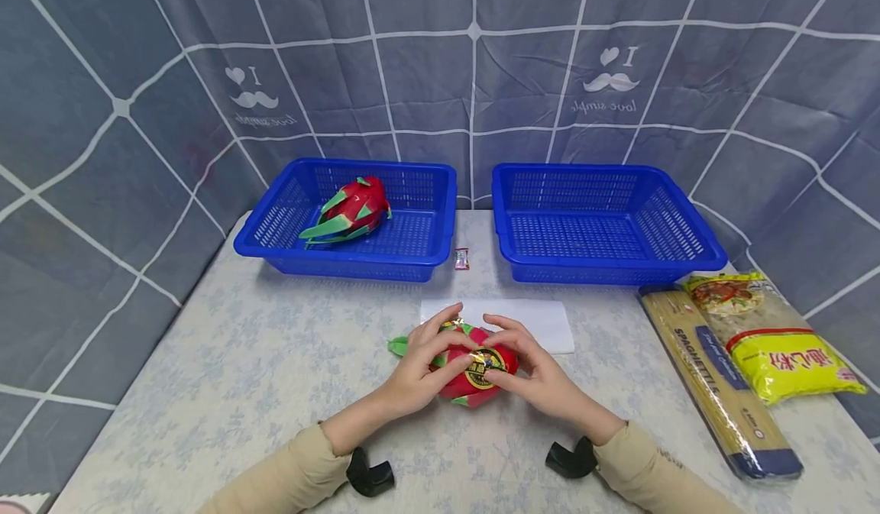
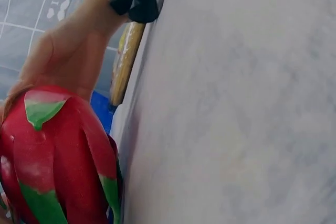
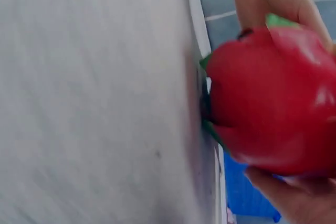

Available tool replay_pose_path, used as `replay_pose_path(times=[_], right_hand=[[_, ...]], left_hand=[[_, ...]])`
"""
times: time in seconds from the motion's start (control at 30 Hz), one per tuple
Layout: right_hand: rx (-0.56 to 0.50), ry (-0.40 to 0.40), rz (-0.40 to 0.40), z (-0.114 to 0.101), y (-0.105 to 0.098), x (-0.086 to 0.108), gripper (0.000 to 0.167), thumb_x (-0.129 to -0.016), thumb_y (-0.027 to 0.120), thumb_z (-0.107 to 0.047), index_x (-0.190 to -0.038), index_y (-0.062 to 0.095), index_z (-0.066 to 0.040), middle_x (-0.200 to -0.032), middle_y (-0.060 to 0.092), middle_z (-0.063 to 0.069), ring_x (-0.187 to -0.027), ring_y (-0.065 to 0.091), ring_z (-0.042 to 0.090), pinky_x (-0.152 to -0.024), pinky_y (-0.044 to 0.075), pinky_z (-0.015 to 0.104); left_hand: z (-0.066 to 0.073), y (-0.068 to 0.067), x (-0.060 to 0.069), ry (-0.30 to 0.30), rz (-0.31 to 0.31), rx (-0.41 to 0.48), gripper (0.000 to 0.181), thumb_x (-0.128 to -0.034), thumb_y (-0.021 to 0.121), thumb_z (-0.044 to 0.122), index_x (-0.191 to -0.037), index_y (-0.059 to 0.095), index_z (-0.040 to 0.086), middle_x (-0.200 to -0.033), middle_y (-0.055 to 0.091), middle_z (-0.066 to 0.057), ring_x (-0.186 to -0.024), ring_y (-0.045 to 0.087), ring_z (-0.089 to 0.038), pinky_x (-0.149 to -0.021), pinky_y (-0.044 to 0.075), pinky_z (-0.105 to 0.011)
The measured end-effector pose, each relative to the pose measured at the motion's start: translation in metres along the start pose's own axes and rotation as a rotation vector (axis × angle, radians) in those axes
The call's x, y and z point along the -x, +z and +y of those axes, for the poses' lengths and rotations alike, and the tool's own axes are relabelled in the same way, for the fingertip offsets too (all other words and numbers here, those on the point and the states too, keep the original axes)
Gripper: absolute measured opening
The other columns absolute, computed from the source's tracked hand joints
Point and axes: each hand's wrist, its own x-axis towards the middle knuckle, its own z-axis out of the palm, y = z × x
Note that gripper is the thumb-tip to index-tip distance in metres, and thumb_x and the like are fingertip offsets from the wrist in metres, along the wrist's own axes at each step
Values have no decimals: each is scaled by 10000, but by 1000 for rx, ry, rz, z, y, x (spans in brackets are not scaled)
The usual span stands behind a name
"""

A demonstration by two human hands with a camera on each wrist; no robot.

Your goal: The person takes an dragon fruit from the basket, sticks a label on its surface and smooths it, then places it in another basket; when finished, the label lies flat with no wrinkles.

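A red dragon fruit [image 1: 462, 390] with green-tipped scales lies on the table in the head view, its leafy end to the left. On its upper side is a round black and gold label [image 1: 483, 370]. My left hand [image 1: 418, 367] grips the fruit from the left, thumb and fingertips near the label's edge. From the right, my right hand [image 1: 543, 380] holds it, with the thumb at the label. In the left wrist view the dragon fruit [image 2: 68, 156] covers much of the fingers. The right wrist view shows the dragon fruit [image 3: 273, 98] between both hands.
A blue basket [image 1: 344, 266] at the back left holds another dragon fruit [image 1: 360, 205]. A second blue basket [image 1: 612, 273] stands at the back right. White paper [image 1: 560, 327] lies behind the hands, and a small packet [image 1: 461, 259] between the baskets. Spaghetti [image 1: 715, 384] and a yellow pasta bag [image 1: 791, 361] lie right.
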Motion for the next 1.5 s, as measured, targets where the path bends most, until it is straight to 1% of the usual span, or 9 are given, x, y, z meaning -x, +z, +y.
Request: replay_pose_path(times=[0.13,0.37,0.5,0.6,0.67,0.83,1.07,1.27,1.5], right_hand=[[-11,-23,-54,0,-4,-1,209,-862,614,70,-971,639,-107,-1406,350,194,-1245,416,204,-784,502,283],[35,54,-106,-2,1,-1,166,-897,620,-48,-981,551,-174,-1437,287,83,-1263,347,303,-805,482,358],[23,98,-78,-1,3,-1,137,-939,527,-42,-978,531,-173,-1429,292,71,-1308,282,304,-912,413,431],[23,111,-44,0,5,-2,135,-955,475,-42,-987,523,-165,-1422,307,77,-1325,258,303,-996,303,497],[37,107,-24,1,6,-1,123,-963,475,-52,-992,517,-164,-1417,316,79,-1317,273,303,-1000,302,506],[82,68,16,-3,11,1,133,-945,528,-43,-989,508,-167,-1387,357,69,-1295,316,277,-1012,335,385],[103,86,37,-2,14,0,168,-895,644,-116,-957,518,-208,-1374,368,46,-1275,356,270,-953,417,365],[63,93,-53,-3,6,0,182,-919,591,-61,-1028,508,-180,-1391,323,74,-1317,268,284,-956,402,365],[-11,84,-183,0,-7,0,234,-933,563,-49,-1143,494,-124,-1449,249,107,-1323,262,284,-993,381,274]], left_hand=[[1,-2,-2,55,-51,-52,133,-940,570,140,-1007,654,218,-1422,392,-58,-1348,273,-253,-1018,127,-600],[-1,0,-3,50,-33,-36,112,-880,654,173,-980,624,213,-1346,476,-65,-1303,317,-264,-1016,138,-568],[-2,2,-3,21,19,23,204,-796,742,157,-971,649,204,-1320,513,-37,-1285,345,-250,-1007,147,-569],[-2,4,-4,10,66,49,247,-760,772,112,-980,675,167,-1273,553,-64,-1256,386,-272,-993,164,-585],[0,5,-4,3,88,55,262,-747,780,84,-985,683,135,-1249,565,-100,-1238,404,-303,-983,171,-595],[21,1,-6,5,105,59,280,-707,783,5,-962,675,43,-1209,565,-202,-1184,426,-385,-961,201,-592],[-3,1,-1,9,29,100,262,-792,735,96,-1053,712,103,-1361,501,-61,-1282,357,-239,-1003,140,-586],[1,-1,-1,-39,-12,117,244,-851,660,85,-1093,693,91,-1374,481,-75,-1292,328,-264,-1003,111,-585],[4,-2,-2,-82,-37,123,242,-864,648,92,-1104,666,115,-1367,476,-65,-1302,304,-268,-1011,109,-582]])
